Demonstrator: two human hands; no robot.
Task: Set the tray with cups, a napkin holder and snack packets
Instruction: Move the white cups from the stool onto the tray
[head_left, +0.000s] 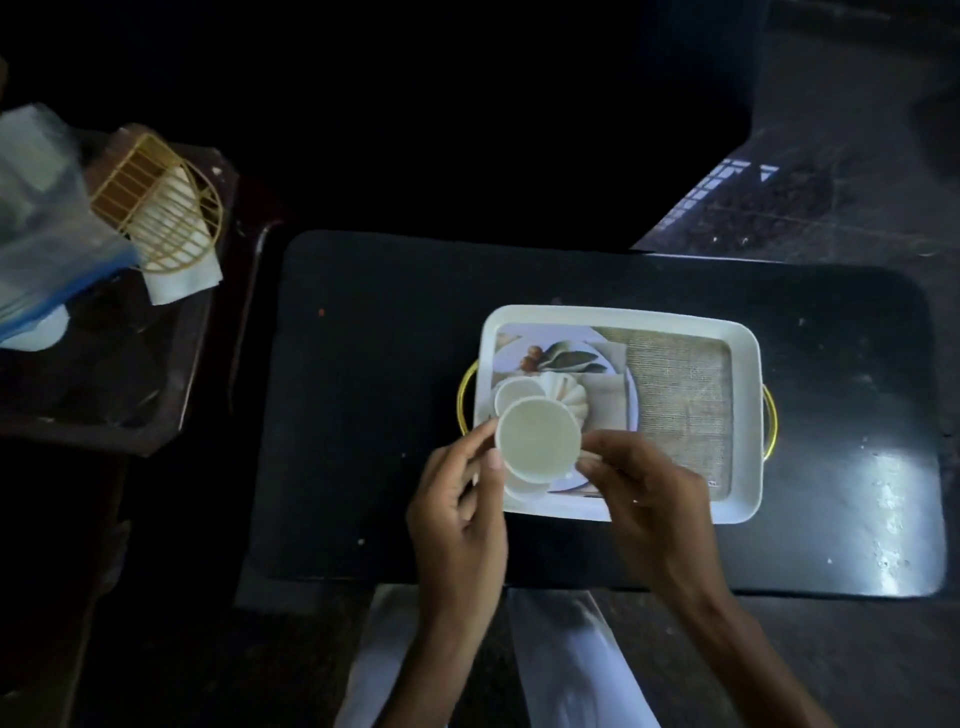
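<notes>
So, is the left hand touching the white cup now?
Touching. The head view shows the left hand pinching the white cup at its left side with thumb and forefinger, above the tray.

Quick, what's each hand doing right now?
Left hand: pinches the white cup at its left rim.
Right hand: holds the same cup's right side.

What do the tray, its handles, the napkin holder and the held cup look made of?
The tray looks like plastic or melamine: smooth white rim, printed floor. Its handles: gold-toned metal, thin shiny loops. The napkin holder: gold wire, probably metal, open bars. The cup: matte white, paper or plastic; too dim to tell.
</notes>
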